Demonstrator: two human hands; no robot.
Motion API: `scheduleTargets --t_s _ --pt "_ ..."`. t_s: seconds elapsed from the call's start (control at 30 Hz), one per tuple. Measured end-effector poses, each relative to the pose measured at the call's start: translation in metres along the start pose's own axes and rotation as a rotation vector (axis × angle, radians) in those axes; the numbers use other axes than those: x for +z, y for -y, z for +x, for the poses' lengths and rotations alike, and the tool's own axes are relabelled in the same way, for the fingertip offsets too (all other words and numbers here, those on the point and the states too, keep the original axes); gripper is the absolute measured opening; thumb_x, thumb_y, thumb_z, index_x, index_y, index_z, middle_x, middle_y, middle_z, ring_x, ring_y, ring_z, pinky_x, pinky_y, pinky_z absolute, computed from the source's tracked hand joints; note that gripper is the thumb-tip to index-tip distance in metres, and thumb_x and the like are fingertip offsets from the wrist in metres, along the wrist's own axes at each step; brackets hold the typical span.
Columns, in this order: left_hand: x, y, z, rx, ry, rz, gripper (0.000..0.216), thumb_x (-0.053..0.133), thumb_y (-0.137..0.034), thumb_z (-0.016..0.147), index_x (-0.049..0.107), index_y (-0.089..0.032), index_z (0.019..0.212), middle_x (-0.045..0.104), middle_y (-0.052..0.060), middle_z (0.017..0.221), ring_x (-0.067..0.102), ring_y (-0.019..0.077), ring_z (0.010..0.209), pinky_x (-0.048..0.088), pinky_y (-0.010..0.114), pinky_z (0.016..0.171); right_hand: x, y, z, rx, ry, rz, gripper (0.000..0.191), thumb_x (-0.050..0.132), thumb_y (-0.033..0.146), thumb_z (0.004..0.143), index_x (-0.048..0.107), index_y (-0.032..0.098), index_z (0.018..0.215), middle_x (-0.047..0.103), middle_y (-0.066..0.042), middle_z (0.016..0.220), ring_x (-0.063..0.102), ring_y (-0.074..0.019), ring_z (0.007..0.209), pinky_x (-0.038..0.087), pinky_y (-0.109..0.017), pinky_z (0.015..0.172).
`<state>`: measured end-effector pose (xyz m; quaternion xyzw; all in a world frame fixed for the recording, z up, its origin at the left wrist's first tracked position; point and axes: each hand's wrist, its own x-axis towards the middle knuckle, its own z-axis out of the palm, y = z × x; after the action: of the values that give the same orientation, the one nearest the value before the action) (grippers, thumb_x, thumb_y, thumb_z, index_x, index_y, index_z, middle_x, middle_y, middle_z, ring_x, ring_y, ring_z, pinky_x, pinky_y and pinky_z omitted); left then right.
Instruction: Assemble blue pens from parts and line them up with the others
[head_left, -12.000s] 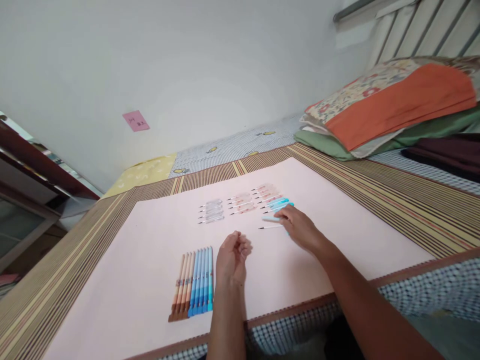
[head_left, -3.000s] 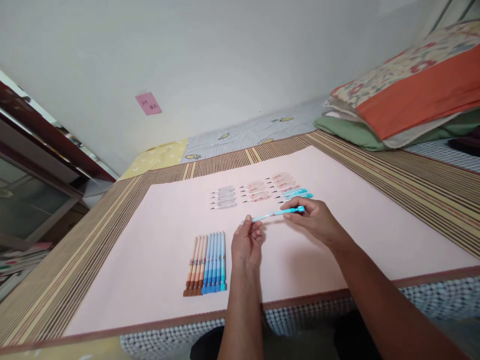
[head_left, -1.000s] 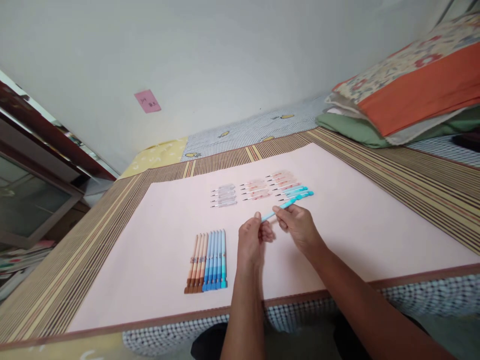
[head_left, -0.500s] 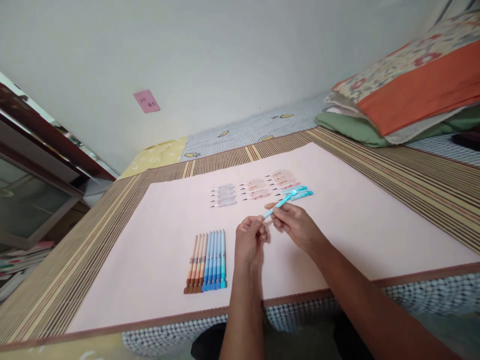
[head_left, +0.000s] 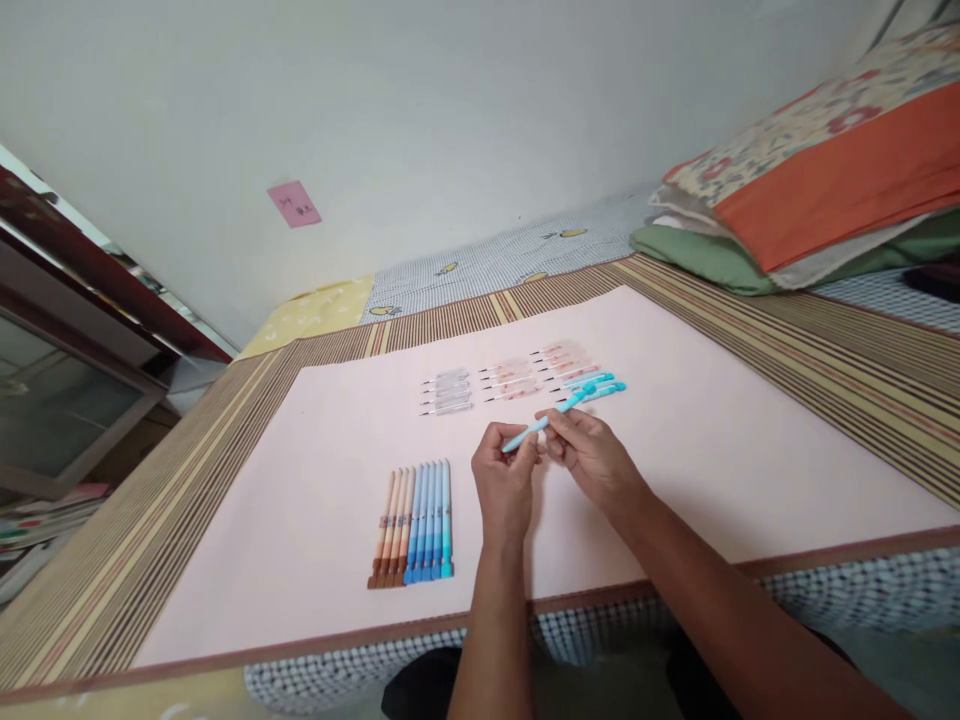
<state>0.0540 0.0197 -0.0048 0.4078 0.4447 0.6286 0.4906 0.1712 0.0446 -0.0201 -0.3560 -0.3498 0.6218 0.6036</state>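
Observation:
My left hand and my right hand meet over a pink sheet, both pinched on one light blue pen. The left fingers grip its near, lower end and the right fingers hold its middle; its far end points up and right. Just beyond lie two more blue pen parts. Rows of pinkish caps and refills and clear caps lie further back. A neat row of brown and blue pens lies left of my left hand.
The pink sheet rests on a striped bamboo mat over a bed. Folded bedding with an orange pillow is stacked at the back right. A pink note sticks to the white wall. Dark wooden furniture stands at the left.
Twelve seconds ago my right hand reached among the blue parts on the sheet and the left was empty. Since then both hands have come together on the blue pen, the left closing on its near end.

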Motion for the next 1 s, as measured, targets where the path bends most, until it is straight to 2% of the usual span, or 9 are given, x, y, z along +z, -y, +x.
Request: scheduleTargets --t_s 0.17,0.23,0.43,0.53,0.63,0.73,0.8,0.87,1.0 --pt "-0.004 0.005 0.007 -0.252 0.001 -0.272 0.029 0.084 -0.032 0.063 0.063 -0.015 0.074 0.065 0.001 0.06 0.052 0.0079 0.047 0.039 0.02 0.05 -0.003 -0.002 0.001 -0.027 0.05 -0.086 0.033 0.082 0.042 0.071 0.071 0.019 0.092 0.056 0.004 0.062 0.049 -0.0115 0.057 0.037 -0.026 0.055" --pt "-0.005 0.005 0.008 -0.295 -0.006 -0.311 0.031 0.085 -0.031 0.061 0.063 -0.014 0.072 0.065 0.002 0.06 0.051 0.0065 0.046 0.037 0.019 0.049 -0.006 -0.004 0.002 -0.042 0.047 -0.123 0.034 0.082 0.041 0.071 0.071 0.018 0.093 0.057 0.004 0.061 0.05 -0.012 0.058 0.037 -0.026 0.055" --pt "-0.005 0.006 0.007 -0.172 0.008 -0.298 0.029 0.085 -0.029 0.066 0.065 -0.014 0.081 0.068 0.002 0.064 0.056 0.0078 0.051 0.042 0.02 0.055 0.001 -0.006 -0.001 -0.045 0.008 -0.095 0.032 0.08 0.044 0.072 0.069 0.017 0.086 0.059 0.003 0.06 0.051 -0.0122 0.058 0.038 -0.027 0.056" --pt "-0.004 0.006 0.006 -0.151 -0.028 -0.413 0.028 0.085 -0.028 0.067 0.066 -0.015 0.082 0.065 -0.001 0.064 0.056 0.0073 0.053 0.044 0.02 0.057 0.009 -0.004 -0.005 -0.064 0.04 -0.104 0.029 0.079 0.045 0.075 0.069 0.018 0.081 0.058 0.003 0.059 0.05 -0.0118 0.057 0.038 -0.027 0.056" --pt "-0.004 0.005 0.007 -0.203 -0.046 -0.598 0.027 0.085 -0.029 0.068 0.063 -0.016 0.077 0.059 -0.002 0.062 0.054 0.0076 0.055 0.046 0.022 0.059 0.01 -0.002 -0.008 -0.027 0.2 -0.098 0.036 0.079 0.047 0.074 0.071 0.02 0.097 0.064 0.0 0.069 0.056 -0.0144 0.065 0.043 -0.028 0.062" --pt "-0.007 0.004 0.01 -0.225 -0.018 -0.664 0.028 0.082 -0.032 0.073 0.059 -0.016 0.072 0.056 -0.001 0.063 0.051 0.0086 0.055 0.043 0.023 0.055 0.002 -0.001 -0.006 0.034 0.412 -0.042 0.058 0.074 0.064 0.073 0.071 0.019 0.109 0.07 -0.008 0.087 0.062 -0.0202 0.078 0.047 -0.033 0.071" --pt "-0.009 0.004 0.012 -0.227 -0.011 -0.683 0.027 0.081 -0.031 0.076 0.059 -0.015 0.074 0.057 -0.001 0.064 0.051 0.0093 0.056 0.042 0.023 0.054 -0.004 0.0 -0.003 0.039 0.508 -0.004 0.071 0.071 0.072 0.07 0.071 0.017 0.114 0.07 -0.012 0.098 0.062 -0.023 0.086 0.047 -0.035 0.076" --pt "-0.01 0.005 0.013 -0.235 -0.03 -0.709 0.024 0.079 -0.028 0.077 0.059 -0.015 0.074 0.057 0.0 0.064 0.051 0.0094 0.056 0.042 0.023 0.054 -0.008 0.001 -0.002 0.044 0.568 0.015 0.077 0.073 0.072 0.068 0.069 0.016 0.119 0.07 -0.014 0.106 0.062 -0.0237 0.091 0.047 -0.035 0.08" --pt "-0.012 0.006 0.013 -0.258 -0.042 -0.733 0.022 0.077 -0.026 0.08 0.06 -0.014 0.073 0.057 0.0 0.063 0.05 0.0085 0.055 0.041 0.022 0.053 -0.009 0.005 -0.003 0.071 0.605 0.065 0.073 0.058 0.073 0.081 0.067 0.016 0.125 0.069 -0.016 0.112 0.062 -0.0233 0.093 0.047 -0.036 0.082"
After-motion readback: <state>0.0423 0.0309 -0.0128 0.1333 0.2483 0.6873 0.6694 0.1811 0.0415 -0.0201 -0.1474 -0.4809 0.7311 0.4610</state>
